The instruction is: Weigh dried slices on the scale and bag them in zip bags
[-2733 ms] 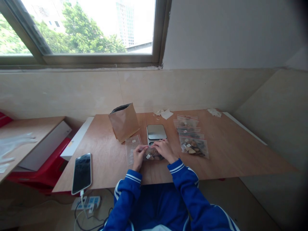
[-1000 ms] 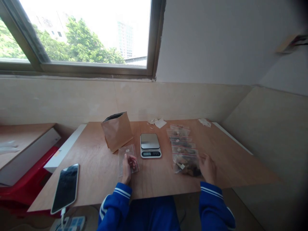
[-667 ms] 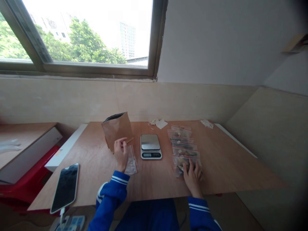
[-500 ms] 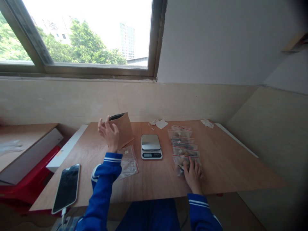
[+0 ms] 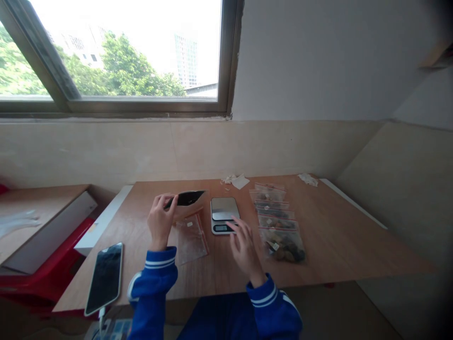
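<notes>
My left hand (image 5: pixel 161 222) pinches the left edge of a brown paper bag (image 5: pixel 193 206), whose dark mouth tilts toward me. In front of that bag a clear zip bag (image 5: pixel 193 238) with a red seal lies flat on the table. My right hand (image 5: pixel 244 245) hovers at the front right corner of a small kitchen scale (image 5: pixel 225 210), fingers spread and holding nothing; whether a fingertip touches the scale I cannot tell. Right of the scale, several zip bags (image 5: pixel 283 243) overlap in a column, the nearest filled with brown and dark lumps.
A phone (image 5: pixel 104 278) with a white cable lies at the table's left front edge. Crumpled tissue (image 5: pixel 240 181) is at the back, and another wad (image 5: pixel 307 179) sits back right. A red stool (image 5: pixel 46 283) stands left, beside a second table (image 5: pixel 42 208).
The paper bag has tipped toward me, showing its dark inside, with my left hand now at its edge. My right hand has left the filled zip bags and moved left to the scale.
</notes>
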`<state>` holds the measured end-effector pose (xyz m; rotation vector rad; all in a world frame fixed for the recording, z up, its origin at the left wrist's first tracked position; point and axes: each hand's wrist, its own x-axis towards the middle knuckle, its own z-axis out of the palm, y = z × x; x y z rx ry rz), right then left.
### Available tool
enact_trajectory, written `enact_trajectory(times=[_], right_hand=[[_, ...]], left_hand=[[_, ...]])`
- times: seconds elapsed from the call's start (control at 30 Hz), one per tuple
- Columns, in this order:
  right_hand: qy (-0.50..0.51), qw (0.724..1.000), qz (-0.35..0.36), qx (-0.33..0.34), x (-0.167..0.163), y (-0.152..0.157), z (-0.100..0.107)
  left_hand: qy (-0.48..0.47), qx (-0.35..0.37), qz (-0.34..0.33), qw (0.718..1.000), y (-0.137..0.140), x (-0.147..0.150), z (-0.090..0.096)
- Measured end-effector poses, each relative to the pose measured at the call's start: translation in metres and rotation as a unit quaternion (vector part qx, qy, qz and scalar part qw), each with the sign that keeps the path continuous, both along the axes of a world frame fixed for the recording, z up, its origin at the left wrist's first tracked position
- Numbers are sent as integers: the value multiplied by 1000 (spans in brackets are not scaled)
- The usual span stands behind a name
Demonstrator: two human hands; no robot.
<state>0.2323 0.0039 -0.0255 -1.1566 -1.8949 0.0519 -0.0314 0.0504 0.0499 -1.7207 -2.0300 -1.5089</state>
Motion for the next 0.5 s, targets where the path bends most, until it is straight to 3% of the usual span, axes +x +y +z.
enact_trajectory(times=[0.1, 0.23, 0.33, 0.5], right_hand=[[-2, 995, 101, 19, -49, -4, 31], [-53, 984, 171, 18, -86, -4, 37], [-75, 986, 146, -22, -94, -5, 31], [-129, 972, 69, -185, -95, 11, 38]], left_hand=[[25, -84, -25, 996, -33, 9, -2], [24, -150, -31, 988, -52, 10, -5], [-23, -127, -54, 990, -53, 8, -11], [-52, -108, -94, 988, -53, 17, -23]])
